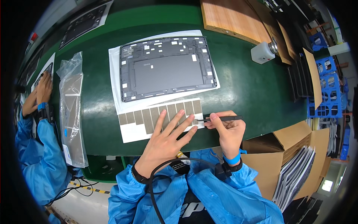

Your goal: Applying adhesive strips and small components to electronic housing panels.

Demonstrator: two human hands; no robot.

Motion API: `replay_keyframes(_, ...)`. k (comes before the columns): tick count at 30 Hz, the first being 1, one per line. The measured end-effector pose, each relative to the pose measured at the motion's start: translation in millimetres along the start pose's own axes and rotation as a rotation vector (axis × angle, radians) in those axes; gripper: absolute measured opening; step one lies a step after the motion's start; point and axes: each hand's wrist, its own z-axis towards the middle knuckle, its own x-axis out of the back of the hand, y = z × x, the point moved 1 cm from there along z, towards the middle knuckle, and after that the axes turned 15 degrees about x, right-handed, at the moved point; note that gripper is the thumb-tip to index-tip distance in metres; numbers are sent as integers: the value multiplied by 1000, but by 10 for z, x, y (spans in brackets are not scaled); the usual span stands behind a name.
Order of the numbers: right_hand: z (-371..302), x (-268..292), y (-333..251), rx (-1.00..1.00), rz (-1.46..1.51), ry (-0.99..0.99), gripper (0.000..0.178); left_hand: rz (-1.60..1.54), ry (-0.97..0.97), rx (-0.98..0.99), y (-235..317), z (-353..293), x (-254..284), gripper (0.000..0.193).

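Observation:
My left hand lies flat with fingers spread on a white backing sheet, holding nothing. Grey-brown rectangular adhesive pieces sit in a row on that sheet, several of them partly hidden under my fingers. Pinched in my right hand is a pair of black tweezers, its tips at the sheet's right edge, beside my left fingertips. Beyond the sheet rests a dark tablet-like back cover, dotted with small white patches, on white paper.
A clear bag of grey-brown strips lies to the left, near a co-worker's hands. A white pump bottle and a wooden board are at the far right. An open cardboard box with thin sheets stands by the table's right front.

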Motion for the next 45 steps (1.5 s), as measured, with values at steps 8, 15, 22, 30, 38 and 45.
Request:
replay_keyframes(8, 399, 194, -410, 183, -68, 32, 13, -105, -30, 54, 32, -38, 295, 62)
replay_keyframes(15, 179, 56, 33, 1, 11, -94, 15, 41, 105, 9, 39, -55, 222, 62)
replay_keyframes(22, 111, 22, 55, 11, -51, -76, 17, 102, 162, 18, 77, 20, 53, 63)
replay_keyframes(30, 167, 69, -26, 72, 14, -16, 13, 48, 47, 68, 157, 63, 164, 63)
replay_keyframes(38, 1281, 212, -738, 429, -125, -8, 22, 56, 21, 101, -198, 142, 1036, 62)
replay_keyframes(45, 2273, -107, 281, 321, -8, -59, 27, 461, -21, -27, -827, 589, 966, 49)
